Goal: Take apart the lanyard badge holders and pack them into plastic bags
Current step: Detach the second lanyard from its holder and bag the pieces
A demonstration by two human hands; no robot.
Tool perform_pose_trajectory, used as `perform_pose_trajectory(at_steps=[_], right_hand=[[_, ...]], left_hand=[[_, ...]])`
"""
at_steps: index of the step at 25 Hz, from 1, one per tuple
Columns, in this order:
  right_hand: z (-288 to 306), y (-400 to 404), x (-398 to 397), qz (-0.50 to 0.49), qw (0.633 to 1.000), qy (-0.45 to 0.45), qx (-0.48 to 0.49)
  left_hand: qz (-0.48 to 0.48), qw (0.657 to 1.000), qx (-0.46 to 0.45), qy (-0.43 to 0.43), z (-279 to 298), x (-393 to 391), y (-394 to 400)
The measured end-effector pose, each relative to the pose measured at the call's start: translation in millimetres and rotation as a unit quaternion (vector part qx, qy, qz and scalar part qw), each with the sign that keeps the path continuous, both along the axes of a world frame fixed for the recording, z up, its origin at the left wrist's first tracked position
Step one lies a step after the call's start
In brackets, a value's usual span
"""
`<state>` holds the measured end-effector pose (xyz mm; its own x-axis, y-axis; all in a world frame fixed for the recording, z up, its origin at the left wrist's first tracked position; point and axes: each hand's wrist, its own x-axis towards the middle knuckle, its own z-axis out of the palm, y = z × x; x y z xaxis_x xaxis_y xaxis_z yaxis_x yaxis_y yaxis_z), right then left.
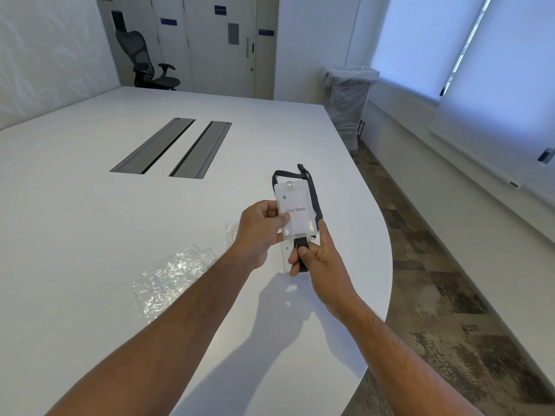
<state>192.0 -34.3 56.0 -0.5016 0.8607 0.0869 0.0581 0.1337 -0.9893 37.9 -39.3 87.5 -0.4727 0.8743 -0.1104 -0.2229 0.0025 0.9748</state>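
I hold a clear badge holder [295,210] with a white name card above the white table [120,223]. My left hand [259,228] pinches its left edge, thumb on the card's face. A dark lanyard strap [313,192] loops behind the holder and hangs out below it. My right hand [312,253] grips the strap's lower end, index finger raised against the holder's right corner. Another white badge [284,256] lies on the table under my hands, mostly hidden. Crumpled clear plastic bags [171,276] lie on the table left of my left forearm.
Two grey cable hatches [172,147] are set into the table's middle. The table's curved edge [389,259] runs close on the right, with carpeted floor beyond. A black office chair [147,63] and a plastic-wrapped bin [350,100] stand at the far end.
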Motion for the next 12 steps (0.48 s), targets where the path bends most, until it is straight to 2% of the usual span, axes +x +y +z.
perform_pose_trajectory(at_steps=[6,12], right_hand=[[6,-5,-3,-0.01,1.0,-0.015,0.008],[19,-4,-4,-0.021,0.999,0.031,-0.011]], left_hand=[[0.012,0.995,-0.01,0.102,-7,-2,6],[-0.03,0.985,-0.009,0.168,-7,-3,0]])
